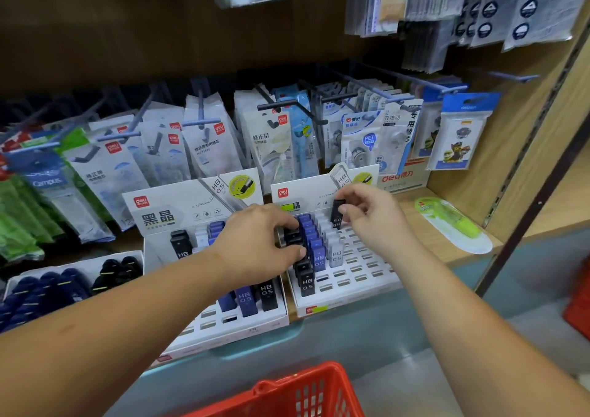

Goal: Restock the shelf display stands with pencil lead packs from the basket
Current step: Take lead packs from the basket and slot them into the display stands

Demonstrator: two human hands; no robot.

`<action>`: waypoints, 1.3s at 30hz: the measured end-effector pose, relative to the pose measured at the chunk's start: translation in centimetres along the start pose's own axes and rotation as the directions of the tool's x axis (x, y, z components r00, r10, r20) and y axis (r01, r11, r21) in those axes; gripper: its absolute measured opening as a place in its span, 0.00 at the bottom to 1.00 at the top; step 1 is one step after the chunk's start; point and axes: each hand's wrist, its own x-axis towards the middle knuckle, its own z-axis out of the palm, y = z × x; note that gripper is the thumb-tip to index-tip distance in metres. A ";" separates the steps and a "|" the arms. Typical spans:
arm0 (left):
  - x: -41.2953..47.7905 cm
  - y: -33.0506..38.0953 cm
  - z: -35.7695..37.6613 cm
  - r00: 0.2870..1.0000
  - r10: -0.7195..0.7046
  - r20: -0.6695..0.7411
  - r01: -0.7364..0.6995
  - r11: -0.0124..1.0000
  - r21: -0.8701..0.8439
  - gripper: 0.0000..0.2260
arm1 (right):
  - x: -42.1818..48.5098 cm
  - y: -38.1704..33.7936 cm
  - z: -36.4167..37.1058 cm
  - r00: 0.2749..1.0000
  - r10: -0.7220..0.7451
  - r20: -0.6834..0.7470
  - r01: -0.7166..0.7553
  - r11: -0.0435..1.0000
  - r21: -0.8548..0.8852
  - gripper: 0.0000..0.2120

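Observation:
Two white slotted display stands sit on the wooden shelf: the left stand [178, 225] and the right stand [360, 273]. Both hold upright black, blue and pale HB 0.5 lead packs. My left hand [261, 241] grips a small bunch of black lead packs [292, 236] at the left column of the right stand. My right hand [370, 215] pinches one black lead pack [337, 214] upright above the stand's back rows. The red basket [306, 391] is at the bottom edge, its contents hidden.
Hanging packets of correction tape fill the pegs [204, 123] behind the stands. A tray of dark blue and black items [73, 285] lies at the left. A green correction tape packet [453, 225] lies on the shelf at the right, near the wooden side panel [523, 161].

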 end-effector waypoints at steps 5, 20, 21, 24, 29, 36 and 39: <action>-0.2 0.0 -0.1 1.000 -0.003 0.014 0.003 1.000 0.009 0.20 | 0.1 -0.3 0.6 1.000 -0.028 -0.014 0.027 0.996 -0.087 0.13; -0.6 -0.2 -0.3 0.996 -0.030 0.081 0.032 0.999 -0.015 0.19 | -0.9 -0.4 0.0 0.999 -0.003 -0.052 0.000 0.997 -0.071 0.12; -0.6 -0.2 -0.4 0.996 -0.032 0.082 0.033 0.999 -0.013 0.19 | -1.0 -0.4 0.0 0.998 0.010 -0.066 -0.013 0.998 -0.058 0.13; -0.5 -0.2 -0.4 0.995 -0.037 0.089 0.037 0.999 -0.002 0.18 | -1.2 -0.7 0.0 0.985 0.126 -0.114 -0.121 0.991 0.054 0.13; -0.1 0.4 -0.7 0.994 -0.073 0.086 0.078 0.995 -0.060 0.12 | -1.2 -1.8 -1.3 0.911 0.393 -0.127 -0.302 0.844 0.442 0.08; 1.9 3.2 0.5 1.000 -0.027 -0.017 0.019 0.932 -0.362 0.11 | -1.5 -2.5 -2.2 0.904 0.427 -0.024 -0.294 0.661 0.690 0.08; 2.7 4.8 0.9 0.988 -0.152 -0.021 0.110 0.799 -0.592 0.09 | -1.4 -3.1 -2.7 0.905 0.424 0.026 -0.286 0.562 0.776 0.09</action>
